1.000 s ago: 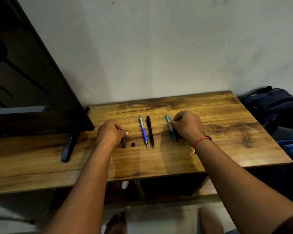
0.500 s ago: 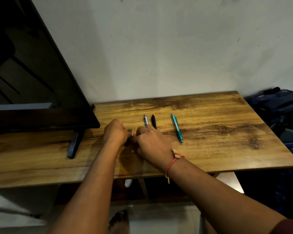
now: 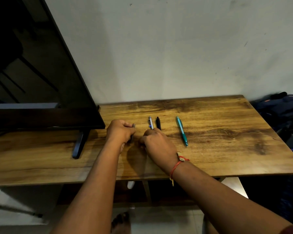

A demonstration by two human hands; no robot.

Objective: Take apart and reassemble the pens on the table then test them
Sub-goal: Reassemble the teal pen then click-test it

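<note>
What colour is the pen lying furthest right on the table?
Teal. The pen shows best in the head view.

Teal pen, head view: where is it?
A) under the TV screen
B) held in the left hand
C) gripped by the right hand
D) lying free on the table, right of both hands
D: the teal pen lies untouched on the wooden table, to the right of the right hand; the left hand grips only a grey pen part.
</note>
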